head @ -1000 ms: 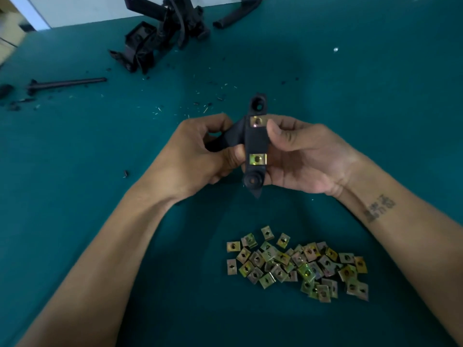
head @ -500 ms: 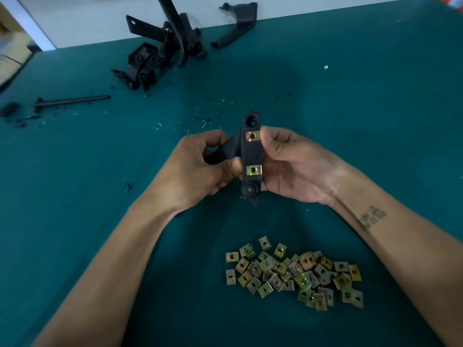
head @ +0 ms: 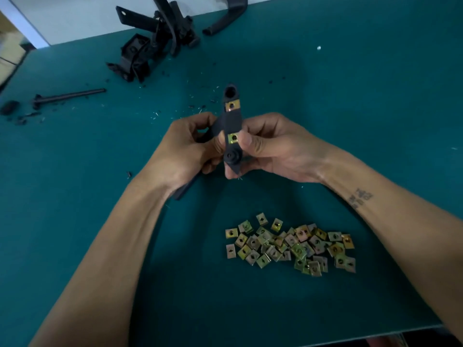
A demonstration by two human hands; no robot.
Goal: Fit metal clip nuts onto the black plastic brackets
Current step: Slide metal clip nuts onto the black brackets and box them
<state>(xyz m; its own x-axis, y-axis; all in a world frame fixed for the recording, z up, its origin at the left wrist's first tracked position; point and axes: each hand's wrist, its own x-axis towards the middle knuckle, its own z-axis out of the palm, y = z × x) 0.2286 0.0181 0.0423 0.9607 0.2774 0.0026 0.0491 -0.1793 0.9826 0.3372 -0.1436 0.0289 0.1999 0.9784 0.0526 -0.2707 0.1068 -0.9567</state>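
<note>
Both hands hold one black plastic bracket (head: 231,122) upright above the green table. Two brass-coloured clip nuts sit on it: an upper clip nut (head: 232,105) near its top hole and a lower clip nut (head: 234,138) near its round boss. My left hand (head: 186,151) grips the bracket's side arm from the left. My right hand (head: 273,149) grips the bracket from the right, its thumb pressing beside the lower clip nut. A pile of several loose clip nuts (head: 290,245) lies on the table in front of me.
A heap of black plastic brackets (head: 152,46) lies at the far left of the table, with a curved black part (head: 225,18) beside it. A black rod (head: 67,96) and small black scraps lie at the left. The table's near edge (head: 375,334) runs at bottom right.
My right thumb has slid down from the upper clip nut to the lower one. The bracket stays upright in both hands.
</note>
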